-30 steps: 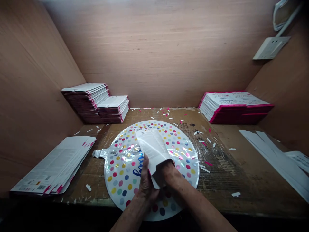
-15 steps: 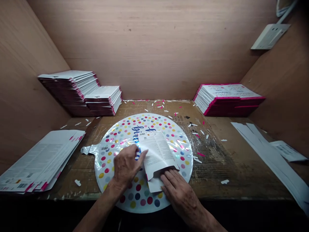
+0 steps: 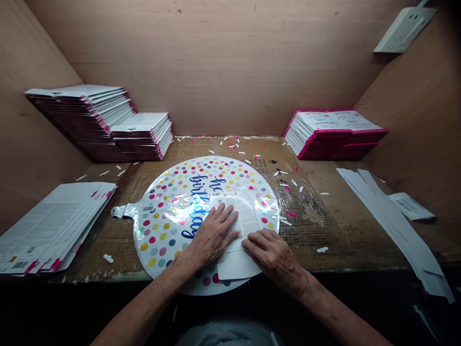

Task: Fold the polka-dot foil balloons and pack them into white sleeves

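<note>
A round foil balloon (image 3: 169,202) with coloured dots and blue "birthday" lettering lies flat, its tail (image 3: 122,210) to the left. On its right half rests a white printed paper envelope (image 3: 247,216), with a plain white flap (image 3: 236,266) at the near end. My left hand (image 3: 215,233) lies on the envelope, fingers stretched out and pressing on the print. The fingers of my right hand (image 3: 272,252) are bent together over the envelope's right edge; its thumb is hidden.
Stacks of white and pink envelopes stand at the back left (image 3: 140,137) and back right (image 3: 334,137). More printed envelopes (image 3: 54,226) fan out at the left. White paper strips (image 3: 392,230) lie at the right. Small paper scraps (image 3: 288,214) litter the cardboard-covered table (image 3: 313,245).
My left hand has moved right, from beside the envelope onto it. My right fingers have left the envelope's mouth for its right edge. The flap now lies flatter. The view has tilted down.
</note>
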`<state>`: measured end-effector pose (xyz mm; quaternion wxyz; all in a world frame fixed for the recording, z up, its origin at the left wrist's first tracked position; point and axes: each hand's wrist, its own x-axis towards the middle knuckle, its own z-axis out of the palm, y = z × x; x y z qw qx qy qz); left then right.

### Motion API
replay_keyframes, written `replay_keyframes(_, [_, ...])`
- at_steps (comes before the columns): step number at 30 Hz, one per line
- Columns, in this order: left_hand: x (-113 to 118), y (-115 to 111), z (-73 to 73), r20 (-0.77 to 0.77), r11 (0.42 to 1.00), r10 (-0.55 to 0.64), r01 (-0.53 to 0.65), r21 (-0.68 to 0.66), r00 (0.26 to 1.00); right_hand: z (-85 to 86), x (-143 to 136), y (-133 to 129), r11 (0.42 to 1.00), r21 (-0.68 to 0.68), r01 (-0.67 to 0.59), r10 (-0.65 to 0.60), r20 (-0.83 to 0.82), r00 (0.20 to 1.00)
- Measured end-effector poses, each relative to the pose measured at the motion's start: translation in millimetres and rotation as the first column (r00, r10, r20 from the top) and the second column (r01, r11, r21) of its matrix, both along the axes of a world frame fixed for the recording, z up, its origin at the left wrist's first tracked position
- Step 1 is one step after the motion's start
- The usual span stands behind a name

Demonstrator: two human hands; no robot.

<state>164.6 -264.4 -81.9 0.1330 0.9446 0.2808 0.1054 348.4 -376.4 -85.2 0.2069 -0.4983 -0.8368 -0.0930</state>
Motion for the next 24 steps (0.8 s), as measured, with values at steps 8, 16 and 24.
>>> replay_keyframes(8, [0,4,5.4,0.027,0.999,-0.017,0.018,-0.044,0.999,2.1,2,15,0.996,-0.017,-0.091,0.093,0.107,0.990])
replay_keyframes(16, [1,5,4.7,0.052,1.000,-0.019,0.020,-0.020,0.998,1.4,-1,13,0.995,-0.042,-0.088,0.092,0.120,0.988])
replay_keyframes(24, [1,2,5.2,0.058,0.998,-0.026,0.029,-0.050,0.998,3.1,2,-1,0.995,-0.085,-0.050,0.045,-0.065,0.997])
